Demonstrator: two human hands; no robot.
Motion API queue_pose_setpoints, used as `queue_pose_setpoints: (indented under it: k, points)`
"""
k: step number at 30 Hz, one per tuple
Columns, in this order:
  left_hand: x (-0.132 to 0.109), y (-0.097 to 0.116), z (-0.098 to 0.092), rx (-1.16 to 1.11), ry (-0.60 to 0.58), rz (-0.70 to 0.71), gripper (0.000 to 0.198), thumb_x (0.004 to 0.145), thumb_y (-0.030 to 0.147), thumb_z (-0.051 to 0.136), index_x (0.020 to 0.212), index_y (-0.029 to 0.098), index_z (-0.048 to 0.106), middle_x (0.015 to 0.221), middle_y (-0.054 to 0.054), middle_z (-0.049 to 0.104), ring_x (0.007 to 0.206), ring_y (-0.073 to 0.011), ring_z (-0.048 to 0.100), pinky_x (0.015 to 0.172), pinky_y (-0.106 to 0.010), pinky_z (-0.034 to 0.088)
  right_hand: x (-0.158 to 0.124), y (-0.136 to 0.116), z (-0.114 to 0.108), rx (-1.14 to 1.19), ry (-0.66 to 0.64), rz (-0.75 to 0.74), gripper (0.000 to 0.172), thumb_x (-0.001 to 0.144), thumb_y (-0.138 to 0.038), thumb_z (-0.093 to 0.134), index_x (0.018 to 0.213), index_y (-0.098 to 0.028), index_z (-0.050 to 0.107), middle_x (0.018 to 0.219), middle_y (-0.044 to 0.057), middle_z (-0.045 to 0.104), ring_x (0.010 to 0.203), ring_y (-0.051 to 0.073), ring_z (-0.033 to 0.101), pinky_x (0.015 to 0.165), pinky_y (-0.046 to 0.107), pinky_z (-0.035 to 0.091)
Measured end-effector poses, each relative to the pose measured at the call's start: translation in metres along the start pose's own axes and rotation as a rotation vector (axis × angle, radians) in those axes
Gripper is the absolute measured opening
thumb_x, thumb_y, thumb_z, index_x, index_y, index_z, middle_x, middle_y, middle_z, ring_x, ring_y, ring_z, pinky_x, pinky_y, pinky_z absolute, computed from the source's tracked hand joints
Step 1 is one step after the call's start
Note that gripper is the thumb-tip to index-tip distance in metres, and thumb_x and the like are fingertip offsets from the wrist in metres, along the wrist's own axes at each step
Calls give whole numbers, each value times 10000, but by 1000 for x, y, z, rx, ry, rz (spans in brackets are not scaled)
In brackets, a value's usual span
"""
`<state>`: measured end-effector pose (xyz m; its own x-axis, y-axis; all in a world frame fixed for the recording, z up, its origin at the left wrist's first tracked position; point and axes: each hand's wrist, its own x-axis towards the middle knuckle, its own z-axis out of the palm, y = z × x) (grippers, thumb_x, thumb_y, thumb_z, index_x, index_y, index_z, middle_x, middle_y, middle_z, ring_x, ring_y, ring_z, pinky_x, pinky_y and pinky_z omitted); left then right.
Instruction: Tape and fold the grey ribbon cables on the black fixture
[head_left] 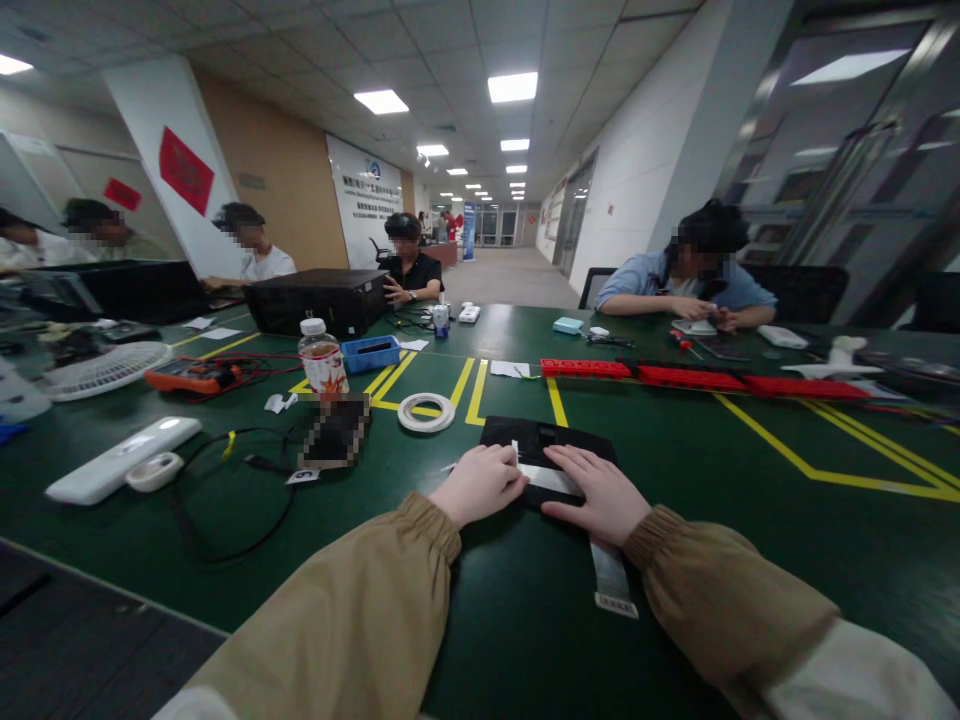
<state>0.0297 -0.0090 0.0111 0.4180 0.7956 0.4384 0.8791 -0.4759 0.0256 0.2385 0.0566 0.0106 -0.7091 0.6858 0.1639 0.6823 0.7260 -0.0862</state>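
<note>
A flat black panel (600,441) lies on the green table in front of me, with a silver-white band (551,478) across it. My left hand (480,483) is closed at the band's left end, its fingers curled together. A small white piece (515,450) shows beside those fingertips, and a thin pale tip pokes out to the left of the hand. What the fingers grip is hidden. My right hand (600,490) rests on the panel's right side, fingers stretched out and apart over the band. From below this hand a flat ribbon cable (611,575) extends toward me.
Nearby are a tape roll (426,412), a pixelated dark object (335,432), a drink bottle (322,362), a blue tray (371,353) and a white device (124,460) with a black cable (251,550). Red strips (690,378) lie farther back. Several people sit around the table.
</note>
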Motion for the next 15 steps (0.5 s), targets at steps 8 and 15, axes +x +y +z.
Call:
queue_pose_setpoints:
  k: [8,15]
  points:
    - [-2,6,2,-130,-47,165,248,915,300,447,963,192,665,949,-25,613,855,-139,572,745,-255,422,-1,31,-6,-185,17,214,783,767,-696,428,1370,-198,396,1326,61,477,1193,261,419,982,421,358]
    - [-3,8,1,-147,-101,137,236,916,301,443,966,216,657,958,-18,606,865,-139,570,740,-251,432,-18,110,-16,-259,50,496,815,728,-729,417,1294,-148,498,1259,126,525,1101,319,471,925,457,343]
